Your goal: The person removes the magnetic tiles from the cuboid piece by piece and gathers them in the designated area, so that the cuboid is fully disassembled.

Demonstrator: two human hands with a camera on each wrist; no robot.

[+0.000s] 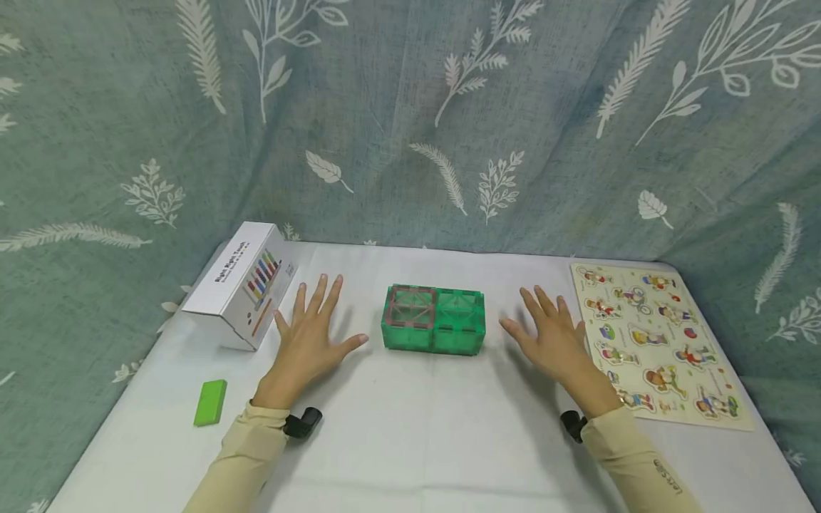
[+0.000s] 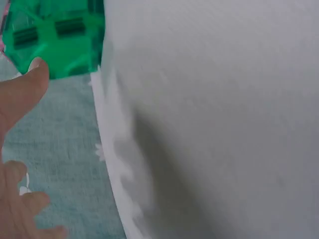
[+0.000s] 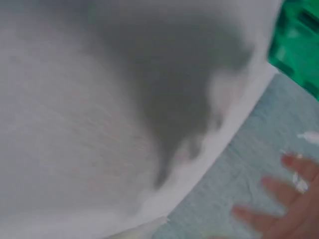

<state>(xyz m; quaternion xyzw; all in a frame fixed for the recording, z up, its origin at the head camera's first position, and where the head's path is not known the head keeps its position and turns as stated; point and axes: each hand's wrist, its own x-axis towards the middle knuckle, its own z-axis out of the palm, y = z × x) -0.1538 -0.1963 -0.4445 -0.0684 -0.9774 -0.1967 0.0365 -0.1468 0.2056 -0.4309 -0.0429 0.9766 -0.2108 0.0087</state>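
In the middle of the table stands a low block built of translucent green magnetic tiles point(image 1: 459, 320), with one pinkish tile point(image 1: 410, 306) on top of its left half. My left hand point(image 1: 310, 349) is held to its left with fingers spread and nothing in them. To the right of the block is my right hand point(image 1: 556, 340), fingers also spread and holding nothing. In the left wrist view the thumb overlaps a corner of the green tiles point(image 2: 70, 42). The right wrist view shows blurred fingertips point(image 3: 279, 189) below the green tiles point(image 3: 299, 42).
A white box with printed coloured bars point(image 1: 240, 285) stands at the back left. Nearer, a bright green rectangular block point(image 1: 210, 402) lies on the white cloth point(image 1: 385, 442). A picture puzzle board point(image 1: 654, 320) lies at the right, partly behind the right forearm. A patterned curtain point(image 1: 385, 142) hangs behind.
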